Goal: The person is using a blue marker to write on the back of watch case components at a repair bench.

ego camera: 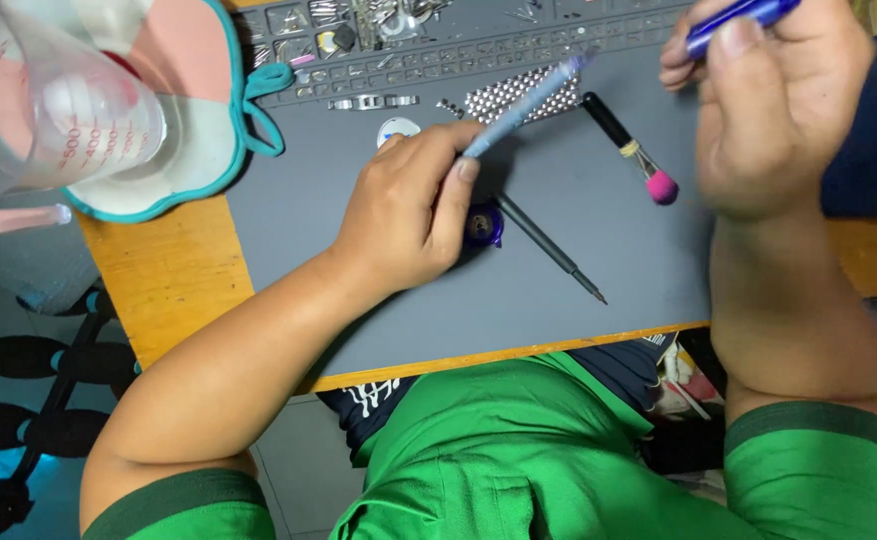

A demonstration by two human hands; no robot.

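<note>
My left hand rests on the grey work mat and pinches a slim light-blue tool that slants up to the right. Under its thumb sits a small dark-blue round holder. My right hand is raised at the upper right, closed around a blue pen-like tool. Between the hands lie a black-handled brush with a pink tip, a thin dark screwdriver, a metal link watch band and a small round white watch part.
A clear measuring jug stands on a pink and white cloth with teal trim at the left. Small metal parts fill the mat's tray slots at the top. The wooden table edge runs along the left and front.
</note>
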